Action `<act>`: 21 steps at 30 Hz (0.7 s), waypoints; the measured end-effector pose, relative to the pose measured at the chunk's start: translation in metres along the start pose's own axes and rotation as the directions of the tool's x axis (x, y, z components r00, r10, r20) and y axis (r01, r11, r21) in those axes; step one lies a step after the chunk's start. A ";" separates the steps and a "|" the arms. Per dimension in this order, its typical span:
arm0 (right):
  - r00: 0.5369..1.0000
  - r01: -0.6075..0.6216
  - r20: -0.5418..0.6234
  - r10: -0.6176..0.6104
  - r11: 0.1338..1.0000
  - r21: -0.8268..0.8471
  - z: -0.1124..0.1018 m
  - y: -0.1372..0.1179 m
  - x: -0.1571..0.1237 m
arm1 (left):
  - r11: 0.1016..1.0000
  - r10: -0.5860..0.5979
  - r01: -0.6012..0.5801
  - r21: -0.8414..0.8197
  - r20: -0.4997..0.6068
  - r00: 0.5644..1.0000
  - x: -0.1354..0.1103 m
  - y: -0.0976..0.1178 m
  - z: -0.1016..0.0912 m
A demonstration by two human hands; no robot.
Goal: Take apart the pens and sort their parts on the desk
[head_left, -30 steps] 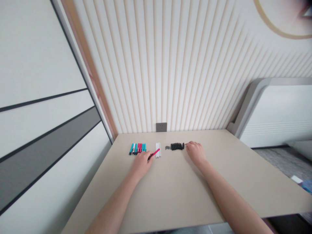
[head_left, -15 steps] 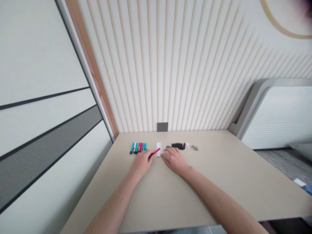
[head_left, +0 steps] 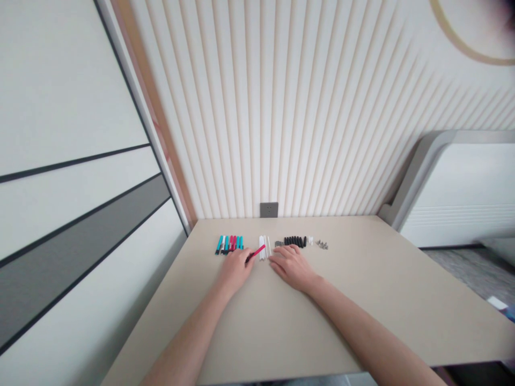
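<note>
One pink barrel [head_left: 259,250], dark at its near end, is clamped in our left hand [head_left: 237,266], just left of the white rods [head_left: 262,247], which we take as landmark. Its pink end reaches across the white rods in this view; touching or above them, we can't tell. Our right hand [head_left: 292,264] is palm down just right of the white rods, fingers loosely bent, fingertips at the near end of a thin white rod [head_left: 269,244] lying slightly right of the others. Pinched or only touched: can't tell.

Step in hand, we judge: getting that single rod apart. To do it well, we should pinch its near end between thumb and forefinger and lift rather than drag; it probably rolls easily. We'd hold the left grip steady so the barrel doesn't knock the white rods.

Direction: the barrel's long axis is slanted, dark end toward us and left, pink end pointing right and away. The thin white rod runs away from us, nearly parallel to the white rods, far end leaning a touch left.

Also on the counter [head_left: 257,321]: left of the white rods, coloured barrels [head_left: 230,242] in a row; right of them, grey bits [head_left: 279,244], black pieces [head_left: 295,240], small white pieces [head_left: 310,240], then metal parts [head_left: 322,245].
</note>
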State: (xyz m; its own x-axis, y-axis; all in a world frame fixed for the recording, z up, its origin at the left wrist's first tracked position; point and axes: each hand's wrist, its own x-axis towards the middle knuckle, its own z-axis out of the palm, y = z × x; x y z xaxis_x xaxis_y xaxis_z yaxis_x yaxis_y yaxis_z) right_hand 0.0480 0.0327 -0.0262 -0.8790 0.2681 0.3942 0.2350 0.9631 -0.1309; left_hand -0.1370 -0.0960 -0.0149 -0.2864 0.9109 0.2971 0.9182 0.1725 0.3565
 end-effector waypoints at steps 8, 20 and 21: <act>0.988 -0.149 0.036 0.151 0.987 -0.064 -0.002 0.008 -0.005 | 0.999 0.038 -0.038 -0.018 0.001 0.999 0.000 -0.003 0.003; 0.910 -0.408 0.050 0.411 0.911 -0.063 0.001 0.016 -0.006 | 0.993 0.060 -0.059 -0.101 0.003 0.998 0.001 -0.005 0.002; 0.910 -0.410 0.047 0.412 0.911 -0.042 0.000 0.019 -0.006 | 0.994 0.055 -0.055 -0.098 0.002 0.998 0.001 -0.004 0.001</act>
State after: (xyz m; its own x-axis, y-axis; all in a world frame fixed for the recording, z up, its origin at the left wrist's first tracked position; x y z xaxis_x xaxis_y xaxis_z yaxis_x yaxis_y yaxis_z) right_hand 0.0577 0.0490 -0.0315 -0.7229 0.6395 0.2617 0.5918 0.7685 -0.2432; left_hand -0.1407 -0.0951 -0.0171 -0.2350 0.9196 0.3150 0.9012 0.0847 0.4251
